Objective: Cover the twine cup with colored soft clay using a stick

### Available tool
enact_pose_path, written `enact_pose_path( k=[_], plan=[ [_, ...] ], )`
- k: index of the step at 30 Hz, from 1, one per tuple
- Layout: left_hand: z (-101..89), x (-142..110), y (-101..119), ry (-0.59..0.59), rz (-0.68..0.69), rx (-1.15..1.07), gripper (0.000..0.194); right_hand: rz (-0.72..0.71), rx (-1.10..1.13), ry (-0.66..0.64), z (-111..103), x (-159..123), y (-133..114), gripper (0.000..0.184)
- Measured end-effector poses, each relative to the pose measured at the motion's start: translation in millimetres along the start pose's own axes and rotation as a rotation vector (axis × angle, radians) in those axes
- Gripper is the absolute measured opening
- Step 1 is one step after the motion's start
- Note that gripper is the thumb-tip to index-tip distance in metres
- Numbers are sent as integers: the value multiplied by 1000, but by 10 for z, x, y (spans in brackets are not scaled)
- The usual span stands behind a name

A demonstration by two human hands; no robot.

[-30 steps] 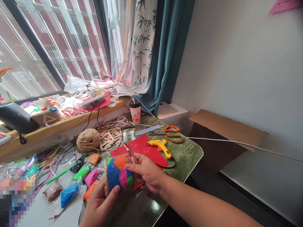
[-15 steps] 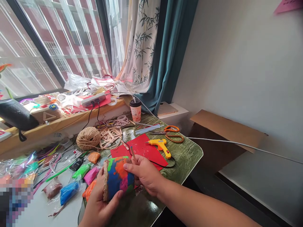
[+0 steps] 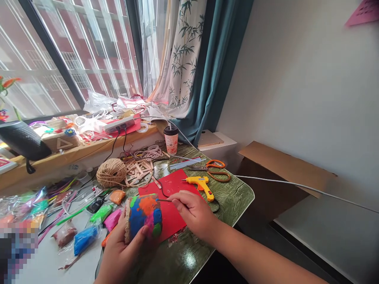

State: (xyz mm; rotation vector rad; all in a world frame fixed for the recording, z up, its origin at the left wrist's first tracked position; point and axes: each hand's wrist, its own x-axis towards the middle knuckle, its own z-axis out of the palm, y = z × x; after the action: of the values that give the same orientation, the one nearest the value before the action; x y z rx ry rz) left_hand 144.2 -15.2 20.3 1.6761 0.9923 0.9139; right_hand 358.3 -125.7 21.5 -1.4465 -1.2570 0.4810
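Observation:
My left hand (image 3: 126,240) is wrapped round a cup-shaped pot (image 3: 137,221) coated in blue, orange, magenta and green clay, with a beige scalloped trim along its left rim. The pot lies tilted on its side in the grip. In my right hand (image 3: 192,211) a thin brown stick (image 3: 165,200) is pinched, its tip at the orange and blue clay near the pot's right end. Beneath the hands lies a red sheet (image 3: 173,215), and on it a yellow glue gun (image 3: 199,185) points left.
Orange-handled scissors (image 3: 217,169) and a paper cup (image 3: 171,142) stand further back. A twine ball (image 3: 111,172) sits beside wooden pieces (image 3: 139,172). Bags of coloured clay, such as a blue one (image 3: 85,238), spread across the left. A power strip (image 3: 119,124) rests on the sill.
My right hand has drawn away from the pot to the right, and the stick has swung from upright to nearly level, tip at the clay. The left hand still holds the pot.

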Motion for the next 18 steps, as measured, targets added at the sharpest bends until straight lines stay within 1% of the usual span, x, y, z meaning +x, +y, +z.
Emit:
enact_pose_path(
  k=[2, 3, 5, 7, 11, 15, 18],
  plan=[
    [-9, 1, 2, -25, -6, 5, 49, -223, -168, 43, -29, -25, 21, 34],
    [-15, 3, 2, -38, -16, 1, 50, -310, -220, 69, -36, -34, 34, 33],
    [-31, 10, -5, -57, -50, -22, 53, -412, -267, 101, -39, -45, 56, 31],
    [-47, 14, -14, -76, -79, -28, 54, -456, -282, 92, -33, -51, 76, 30],
    [-66, 2, -16, -91, -111, -17, 54, -506, -336, 18, -50, -46, 129, 29],
    [-74, -12, -26, -87, -114, -15, 52, -622, -504, -67, -156, 11, 197, 34],
    [-84, -9, -82, -95, -144, -18, 53, -719, -559, -113, -266, 80, 211, 39]
  ],
)
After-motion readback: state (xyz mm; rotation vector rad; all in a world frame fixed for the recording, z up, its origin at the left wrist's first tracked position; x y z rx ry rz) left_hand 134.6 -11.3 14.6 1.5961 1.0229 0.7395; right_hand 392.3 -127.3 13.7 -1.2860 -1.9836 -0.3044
